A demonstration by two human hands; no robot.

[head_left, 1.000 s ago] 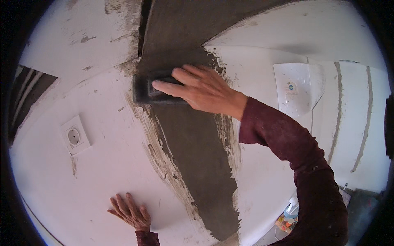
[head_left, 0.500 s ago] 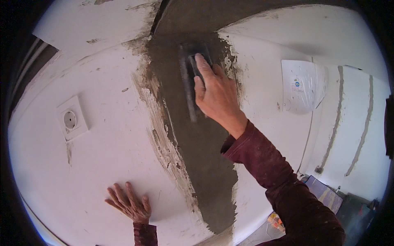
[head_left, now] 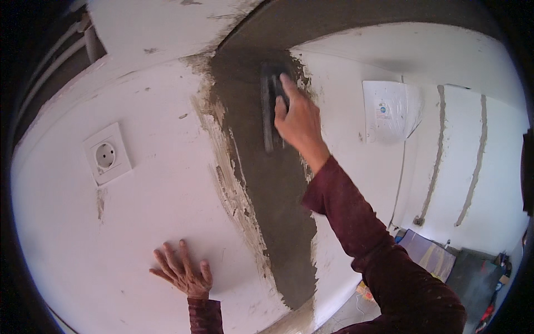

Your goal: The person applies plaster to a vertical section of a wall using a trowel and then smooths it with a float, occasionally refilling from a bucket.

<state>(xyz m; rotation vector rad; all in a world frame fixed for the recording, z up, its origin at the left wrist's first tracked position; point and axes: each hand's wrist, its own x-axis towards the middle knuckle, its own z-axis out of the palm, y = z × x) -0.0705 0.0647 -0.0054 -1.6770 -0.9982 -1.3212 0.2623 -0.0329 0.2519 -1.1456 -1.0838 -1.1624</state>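
Observation:
My right hand [head_left: 300, 119] grips a dark plastering float [head_left: 270, 136], held upright against the upper part of a grey plaster strip [head_left: 278, 234] that runs down the white wall [head_left: 128, 217] between ragged, smeared edges. Its fingers are wrapped over the float’s handle and slightly blurred. My left hand [head_left: 183, 270] lies open on the white wall left of the strip, fingers spread. Above it on that wall is a white power socket [head_left: 105, 157] with a grey smear below.
Pipes [head_left: 75, 50] show in a recess at upper left. A plastic-covered white object [head_left: 389, 111] hangs on the right wall, near two grey filled channels [head_left: 431, 178]. Boards [head_left: 428, 250] and assorted items lie at lower right. A grey plastered surface [head_left: 378, 11] crosses the top.
The float has turned from crosswise to upright and shifted right along the strip, with my right forearm swinging beneath it. The view has shifted slightly; my left hand stays spread.

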